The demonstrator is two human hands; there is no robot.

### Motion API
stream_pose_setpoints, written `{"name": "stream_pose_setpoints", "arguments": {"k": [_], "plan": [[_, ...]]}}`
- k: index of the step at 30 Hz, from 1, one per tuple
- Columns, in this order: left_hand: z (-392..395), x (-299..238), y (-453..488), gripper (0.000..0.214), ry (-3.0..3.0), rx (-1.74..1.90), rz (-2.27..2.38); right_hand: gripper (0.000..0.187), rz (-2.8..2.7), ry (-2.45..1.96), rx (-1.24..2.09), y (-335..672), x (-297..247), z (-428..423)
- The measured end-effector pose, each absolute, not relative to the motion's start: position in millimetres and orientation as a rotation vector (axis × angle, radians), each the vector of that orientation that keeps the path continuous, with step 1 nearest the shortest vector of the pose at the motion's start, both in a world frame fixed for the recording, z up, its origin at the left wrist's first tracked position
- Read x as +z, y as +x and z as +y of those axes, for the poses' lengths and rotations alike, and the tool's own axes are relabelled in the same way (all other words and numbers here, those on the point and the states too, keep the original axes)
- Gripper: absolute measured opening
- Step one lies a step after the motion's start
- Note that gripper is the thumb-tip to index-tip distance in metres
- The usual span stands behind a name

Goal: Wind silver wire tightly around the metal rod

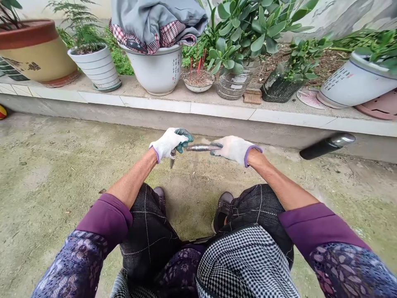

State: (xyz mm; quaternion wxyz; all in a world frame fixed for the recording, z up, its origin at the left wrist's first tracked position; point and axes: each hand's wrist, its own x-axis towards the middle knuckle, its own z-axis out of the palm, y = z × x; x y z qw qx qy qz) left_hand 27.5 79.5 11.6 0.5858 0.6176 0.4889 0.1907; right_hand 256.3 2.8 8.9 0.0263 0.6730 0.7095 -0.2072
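Observation:
Both my hands wear white knit gloves with purple cuffs and dark green coated fingers, held out over the ground ahead of my knees. Between them runs a thin dark rod wound with shiny silver wire (200, 147), lying almost level. My right hand (234, 150) is closed on its right end, fingers pointing left. My left hand (170, 142) has its fingers curled at the rod's left end. A short grey-brown piece (172, 159) sticks out below the left palm; whether it belongs to the rod I cannot tell.
A low tiled ledge (220, 111) crosses ahead, bearing several potted plants, a white pot (151, 70) topped with grey cloth (155, 20), and a small brush (252, 97). A black bottle with a silver cap (325, 145) leans by the ledge at right. My shoes stand on mossy concrete.

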Motion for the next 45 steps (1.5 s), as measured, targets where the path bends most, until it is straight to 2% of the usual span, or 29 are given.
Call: {"name": "stream_pose_setpoints", "arguments": {"k": [2, 4, 6, 9, 11, 15, 18, 22, 26, 33, 40, 45], "plan": [[77, 11, 31, 0.015, 1.429, 0.428, 1.081, 0.034, 2.182, 2.206, -0.523, 262, 6, 10], [75, 11, 35, 0.018, 1.407, 0.431, 1.006, 0.035, 2.209, 2.38, -0.598, 266, 6, 13], [74, 11, 37, 0.022, 1.383, 0.446, 0.944, 0.036, 2.207, 2.582, -0.895, 266, 9, 14], [76, 12, 37, 0.023, 1.371, 0.462, 0.935, 0.036, 2.094, 2.726, -1.542, 257, 17, 10], [78, 12, 38, 0.021, 1.363, 0.468, 0.951, 0.032, 2.026, 2.704, -1.844, 248, 23, 7], [80, 7, 40, 0.012, 1.312, 0.517, 0.931, 0.029, 1.965, 2.522, -2.243, 237, 32, 4], [83, 0, 40, 0.003, 1.298, 0.597, 0.902, 0.033, 2.027, 2.341, -2.49, 235, 35, 3], [89, -3, 33, 0.006, 1.358, 0.591, 0.908, 0.044, 2.111, 2.262, -2.756, 240, 36, 4], [94, -1, 24, 0.004, 1.168, 0.603, 0.8, 0.047, 2.036, 2.433, -2.85, 254, 32, 10], [95, 1, 11, 0.007, 0.93, 0.483, 0.751, 0.043, 1.835, 2.649, -2.844, 269, 20, 15], [84, 7, 7, 0.013, 1.099, 0.527, 0.701, 0.043, 1.828, 2.628, -2.811, 260, 24, 12], [79, 15, 11, 0.025, 1.086, 0.541, 0.679, 0.045, 1.899, 2.533, -2.789, 251, 25, 9]]}}
